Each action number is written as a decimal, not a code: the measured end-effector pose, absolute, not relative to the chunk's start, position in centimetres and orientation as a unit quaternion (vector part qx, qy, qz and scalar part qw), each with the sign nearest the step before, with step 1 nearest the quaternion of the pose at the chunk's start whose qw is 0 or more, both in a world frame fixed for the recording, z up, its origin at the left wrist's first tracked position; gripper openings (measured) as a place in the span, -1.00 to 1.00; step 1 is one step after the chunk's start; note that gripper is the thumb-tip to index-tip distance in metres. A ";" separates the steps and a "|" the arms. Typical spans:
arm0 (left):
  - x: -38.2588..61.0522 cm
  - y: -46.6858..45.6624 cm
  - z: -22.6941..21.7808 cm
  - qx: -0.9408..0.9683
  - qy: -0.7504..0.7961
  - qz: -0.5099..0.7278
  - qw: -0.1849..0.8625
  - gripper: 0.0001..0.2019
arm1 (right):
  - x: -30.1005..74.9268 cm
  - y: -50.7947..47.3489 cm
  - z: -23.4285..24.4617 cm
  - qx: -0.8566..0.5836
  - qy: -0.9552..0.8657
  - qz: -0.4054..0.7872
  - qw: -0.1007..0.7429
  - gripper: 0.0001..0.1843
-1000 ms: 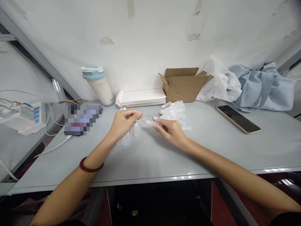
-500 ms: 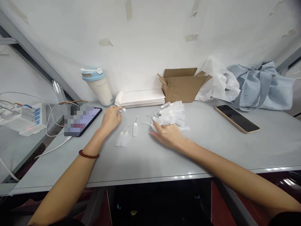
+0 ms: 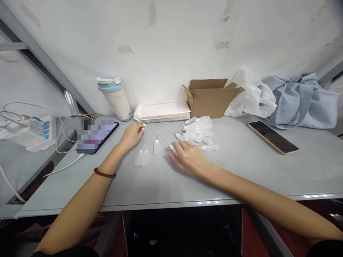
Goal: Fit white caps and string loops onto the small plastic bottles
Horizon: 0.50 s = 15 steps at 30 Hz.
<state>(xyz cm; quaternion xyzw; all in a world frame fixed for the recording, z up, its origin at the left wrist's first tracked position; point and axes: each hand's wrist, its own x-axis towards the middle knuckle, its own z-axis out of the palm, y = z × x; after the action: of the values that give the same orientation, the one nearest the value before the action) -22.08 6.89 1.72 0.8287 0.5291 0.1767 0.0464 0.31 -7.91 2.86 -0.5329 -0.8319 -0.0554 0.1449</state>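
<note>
My left hand rests on the grey table, fingers curled around a small white cap at its fingertips. My right hand lies palm down with its fingers over a small translucent plastic bottle, next to a pile of the same bottles. Between the two hands lie three small bottles with thin nozzles. A red bead bracelet sits on my left wrist.
A phone with a lit screen lies left of my left hand. Behind stand a blue-lidded tumbler, a stack of white trays and an open cardboard box. A dark phone, a plastic bag and blue cloth are at the right.
Both hands have dropped from mid-air onto the table. The left hand moved left and back to the small white cap; the right hand set its bottle down and now covers it.
</note>
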 end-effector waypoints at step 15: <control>-21.9 6.0 2.6 0.837 0.524 0.144 0.067 -0.77 | -5.8 -6.4 2.9 -0.404 -0.909 -0.009 0.103 -0.66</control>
<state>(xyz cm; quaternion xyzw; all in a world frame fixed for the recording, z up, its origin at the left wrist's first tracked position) -21.90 5.99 2.64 0.8367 0.5241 0.1442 0.0669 -5.79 -6.37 2.86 -0.4045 -0.9086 -0.0088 0.1034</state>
